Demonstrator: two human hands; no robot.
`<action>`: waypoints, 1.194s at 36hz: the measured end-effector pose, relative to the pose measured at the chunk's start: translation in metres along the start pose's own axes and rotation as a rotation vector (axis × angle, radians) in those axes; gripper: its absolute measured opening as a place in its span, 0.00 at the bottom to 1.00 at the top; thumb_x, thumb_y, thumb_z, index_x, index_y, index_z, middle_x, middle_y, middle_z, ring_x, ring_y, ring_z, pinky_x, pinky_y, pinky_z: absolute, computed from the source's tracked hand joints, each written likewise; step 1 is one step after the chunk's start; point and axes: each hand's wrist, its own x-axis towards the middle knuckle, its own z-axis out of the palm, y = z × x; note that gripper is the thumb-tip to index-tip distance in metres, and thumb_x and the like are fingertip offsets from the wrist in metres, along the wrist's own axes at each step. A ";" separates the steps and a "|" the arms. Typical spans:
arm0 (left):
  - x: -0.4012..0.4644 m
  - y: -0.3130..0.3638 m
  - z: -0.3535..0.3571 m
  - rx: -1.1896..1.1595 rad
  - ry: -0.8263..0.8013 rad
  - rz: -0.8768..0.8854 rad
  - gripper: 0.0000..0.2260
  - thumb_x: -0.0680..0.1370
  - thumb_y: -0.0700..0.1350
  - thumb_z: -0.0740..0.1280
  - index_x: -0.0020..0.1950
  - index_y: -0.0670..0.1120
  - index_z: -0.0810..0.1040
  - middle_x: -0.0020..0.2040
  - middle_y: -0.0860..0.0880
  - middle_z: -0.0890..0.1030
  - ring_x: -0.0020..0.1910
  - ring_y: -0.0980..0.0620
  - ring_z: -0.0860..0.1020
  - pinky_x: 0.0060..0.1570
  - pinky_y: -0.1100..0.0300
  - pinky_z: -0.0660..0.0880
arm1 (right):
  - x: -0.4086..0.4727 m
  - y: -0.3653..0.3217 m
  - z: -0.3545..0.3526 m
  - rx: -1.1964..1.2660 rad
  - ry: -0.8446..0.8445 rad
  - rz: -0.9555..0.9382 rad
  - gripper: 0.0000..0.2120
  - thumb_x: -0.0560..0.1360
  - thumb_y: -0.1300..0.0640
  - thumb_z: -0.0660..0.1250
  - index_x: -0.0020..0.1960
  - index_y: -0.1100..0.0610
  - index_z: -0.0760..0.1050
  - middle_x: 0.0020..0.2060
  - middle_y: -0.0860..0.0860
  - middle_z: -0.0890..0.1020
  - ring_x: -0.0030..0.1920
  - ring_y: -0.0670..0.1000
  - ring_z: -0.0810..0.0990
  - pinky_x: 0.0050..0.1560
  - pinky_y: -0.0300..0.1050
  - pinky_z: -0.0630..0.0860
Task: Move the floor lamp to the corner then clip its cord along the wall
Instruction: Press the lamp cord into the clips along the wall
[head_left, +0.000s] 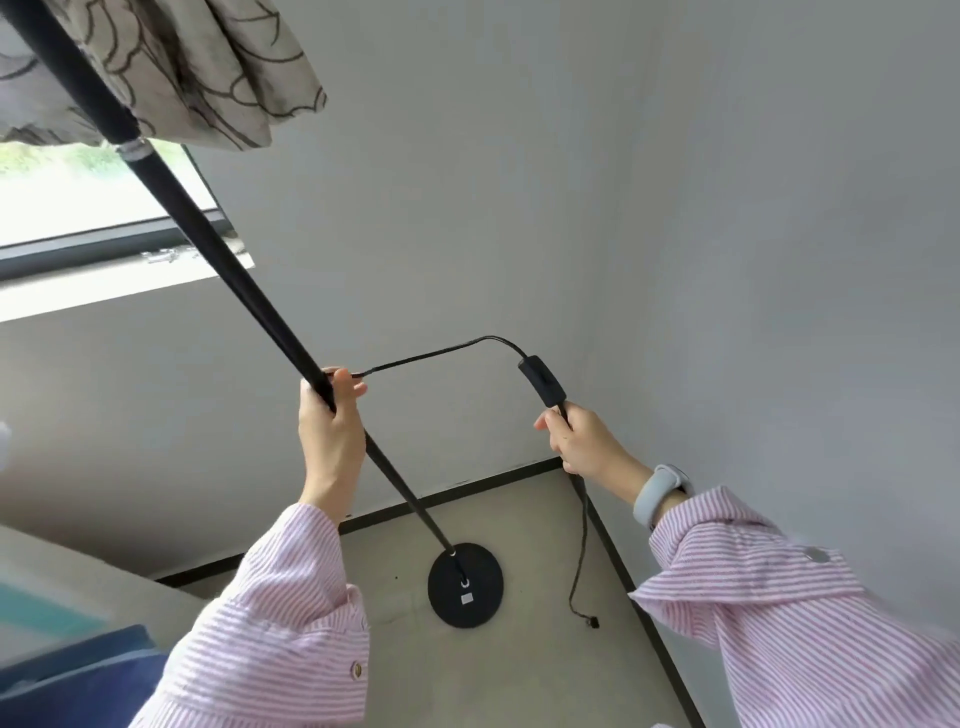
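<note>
Head view: left hand (330, 431) wrapped round lamp pole (244, 291) to steady it (base (465, 584) in corner); right hand (576, 441) closed on cord (582, 540) below switch (541, 382), freeing it for clipping.

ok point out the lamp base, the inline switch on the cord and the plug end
lamp base (466, 585), head view, on the round black disc on the floor
inline switch (542, 381), head view, middle of the black switch body just above the right hand
plug end (591, 622), head view, cord's loose tip on the floor
</note>
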 end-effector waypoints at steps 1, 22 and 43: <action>0.015 -0.001 -0.009 -0.018 0.034 -0.022 0.05 0.80 0.48 0.56 0.47 0.49 0.69 0.42 0.52 0.76 0.44 0.54 0.77 0.50 0.56 0.72 | 0.013 -0.008 0.015 0.006 -0.040 -0.011 0.12 0.80 0.56 0.52 0.40 0.54 0.70 0.25 0.47 0.67 0.19 0.41 0.64 0.22 0.32 0.62; 0.044 0.029 0.065 -0.228 -0.052 -0.056 0.09 0.79 0.47 0.59 0.39 0.50 0.70 0.32 0.53 0.66 0.29 0.57 0.63 0.25 0.72 0.63 | 0.011 -0.001 -0.017 0.105 0.030 0.079 0.11 0.80 0.55 0.51 0.43 0.55 0.69 0.28 0.49 0.67 0.27 0.46 0.65 0.26 0.37 0.63; 0.047 0.028 0.111 0.143 -0.333 -0.065 0.09 0.78 0.48 0.57 0.51 0.43 0.68 0.44 0.47 0.71 0.41 0.42 0.70 0.40 0.54 0.73 | -0.007 0.033 -0.059 -0.039 0.151 0.097 0.10 0.80 0.58 0.52 0.46 0.59 0.71 0.30 0.47 0.70 0.29 0.46 0.67 0.30 0.37 0.63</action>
